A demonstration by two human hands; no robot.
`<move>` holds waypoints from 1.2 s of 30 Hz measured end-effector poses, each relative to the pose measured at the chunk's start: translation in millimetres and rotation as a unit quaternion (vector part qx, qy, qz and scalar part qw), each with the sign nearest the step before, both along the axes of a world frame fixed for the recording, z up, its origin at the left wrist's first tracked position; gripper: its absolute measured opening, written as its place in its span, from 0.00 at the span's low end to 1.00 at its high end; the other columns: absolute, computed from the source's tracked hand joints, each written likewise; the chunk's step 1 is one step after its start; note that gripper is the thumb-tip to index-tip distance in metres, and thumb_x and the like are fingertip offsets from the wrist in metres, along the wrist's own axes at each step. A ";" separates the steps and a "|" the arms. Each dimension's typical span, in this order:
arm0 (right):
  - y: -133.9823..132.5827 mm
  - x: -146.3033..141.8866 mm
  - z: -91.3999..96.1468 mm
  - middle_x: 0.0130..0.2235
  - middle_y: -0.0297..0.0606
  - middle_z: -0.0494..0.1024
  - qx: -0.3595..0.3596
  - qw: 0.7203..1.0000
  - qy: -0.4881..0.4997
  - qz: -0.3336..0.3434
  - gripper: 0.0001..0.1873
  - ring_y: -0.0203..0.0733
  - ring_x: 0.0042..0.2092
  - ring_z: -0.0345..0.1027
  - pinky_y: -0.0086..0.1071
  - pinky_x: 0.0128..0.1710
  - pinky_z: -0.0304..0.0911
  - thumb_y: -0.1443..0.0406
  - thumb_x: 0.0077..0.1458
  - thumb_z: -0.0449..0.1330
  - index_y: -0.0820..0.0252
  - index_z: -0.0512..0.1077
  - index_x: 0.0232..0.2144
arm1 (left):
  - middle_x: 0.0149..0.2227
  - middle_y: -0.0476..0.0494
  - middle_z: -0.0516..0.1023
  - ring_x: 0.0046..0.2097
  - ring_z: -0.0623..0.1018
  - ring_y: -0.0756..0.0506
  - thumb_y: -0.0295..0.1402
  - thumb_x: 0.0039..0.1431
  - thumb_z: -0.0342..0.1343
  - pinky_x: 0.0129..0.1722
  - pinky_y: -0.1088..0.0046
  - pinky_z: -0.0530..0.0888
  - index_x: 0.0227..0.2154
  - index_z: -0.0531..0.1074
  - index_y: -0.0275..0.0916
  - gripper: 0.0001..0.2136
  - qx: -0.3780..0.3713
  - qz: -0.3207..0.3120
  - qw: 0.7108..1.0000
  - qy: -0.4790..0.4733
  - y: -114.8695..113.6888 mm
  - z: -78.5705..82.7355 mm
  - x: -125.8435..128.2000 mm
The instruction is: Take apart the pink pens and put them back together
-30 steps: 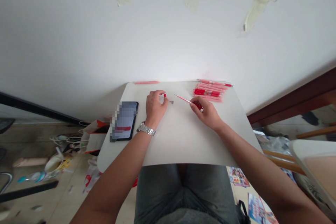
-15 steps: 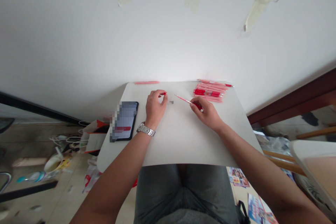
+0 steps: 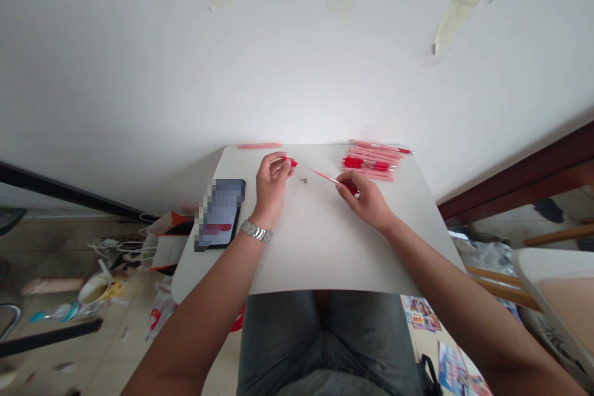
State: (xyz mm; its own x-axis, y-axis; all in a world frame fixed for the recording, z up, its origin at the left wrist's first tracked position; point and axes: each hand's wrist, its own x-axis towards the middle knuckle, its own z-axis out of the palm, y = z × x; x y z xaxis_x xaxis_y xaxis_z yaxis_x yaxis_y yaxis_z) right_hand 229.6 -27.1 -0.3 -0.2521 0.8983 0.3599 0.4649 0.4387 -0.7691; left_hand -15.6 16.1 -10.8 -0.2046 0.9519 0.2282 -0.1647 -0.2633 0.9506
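My left hand point(image 3: 271, 179) is closed, pinching a short red pen part point(image 3: 290, 161) between thumb and fingertips. In my right hand point(image 3: 364, 195) is a pen point(image 3: 325, 175) whose thin refill sticks out bare, its tip toward the left hand; red shows at the barrel inside my fingers. Between the hands a tiny metal pen part point(image 3: 304, 180) lies on the white table point(image 3: 320, 247). Beyond my right hand lies a pile of pink and red pens point(image 3: 371, 161). At the table's back left is a single pink pen point(image 3: 260, 146).
A phone point(image 3: 221, 213), its screen partly blurred, lies left of my left hand. The wall point(image 3: 288, 74) stands right behind the table. My legs point(image 3: 325, 340) are at the front edge. A white chair point(image 3: 557, 284) stands at right; cables and a bottle point(image 3: 60, 312) are on the floor at left.
My left hand has turned, and the red pen part now points sideways and shows more of its length. The right hand and its pen look unmoved.
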 end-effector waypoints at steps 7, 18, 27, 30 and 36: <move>0.7 -0.2 -1.5 0.35 0.37 0.76 0.004 1.000 -0.002 0.002 0.12 0.41 0.34 0.67 0.35 0.36 0.63 0.53 0.72 0.56 0.55 0.71 0.42 | 0.42 0.44 0.82 0.46 0.82 0.47 0.43 0.59 0.71 0.51 0.66 0.80 0.46 0.76 0.43 0.17 -0.016 -0.048 0.997 -0.065 -6.7 7.1 8.8; 3.6 0.6 -5.4 0.34 0.36 0.77 -0.002 1.000 -0.018 -0.015 0.12 0.40 0.33 0.66 0.35 0.35 0.63 0.54 0.71 0.57 0.55 0.72 0.42 | 0.42 0.43 0.82 0.46 0.82 0.46 0.43 0.60 0.71 0.51 0.65 0.80 0.46 0.76 0.44 0.16 -0.013 -0.072 0.995 -0.065 -12.1 10.2 13.4; 2.8 0.4 -5.1 0.34 0.36 0.77 -0.004 0.999 -0.027 -0.020 0.12 0.40 0.33 0.67 0.35 0.35 0.62 0.54 0.71 0.57 0.55 0.72 0.41 | 0.44 0.42 0.82 0.48 0.82 0.45 0.43 0.60 0.70 0.51 0.64 0.81 0.46 0.76 0.43 0.16 -0.015 -0.084 0.995 -0.045 -16.5 15.0 16.0; 3.0 0.3 -4.8 0.34 0.37 0.78 -0.007 0.999 -0.026 -0.019 0.12 0.40 0.33 0.68 0.35 0.36 0.63 0.54 0.71 0.57 0.55 0.72 0.41 | 0.44 0.42 0.82 0.49 0.81 0.44 0.43 0.61 0.70 0.51 0.64 0.81 0.46 0.77 0.43 0.15 -0.006 -0.091 0.995 -0.032 -17.7 14.4 16.7; 3.4 0.5 -5.0 0.34 0.37 0.78 -0.001 0.999 -0.028 -0.018 0.14 0.41 0.32 0.67 0.35 0.35 0.63 0.52 0.71 0.57 0.55 0.73 0.41 | 0.45 0.41 0.82 0.50 0.82 0.43 0.44 0.62 0.69 0.51 0.62 0.81 0.46 0.76 0.43 0.16 0.003 -0.095 0.995 -0.012 -18.7 14.0 16.8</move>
State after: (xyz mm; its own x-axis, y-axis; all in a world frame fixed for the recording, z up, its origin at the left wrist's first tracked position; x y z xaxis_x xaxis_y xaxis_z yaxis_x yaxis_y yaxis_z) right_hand 230.0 -23.7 -5.3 -0.2389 0.9082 0.3436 0.5234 0.4185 -0.7422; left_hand 1.2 -2.7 3.2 -0.0257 0.9724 0.2320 -0.2356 -0.2314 0.9439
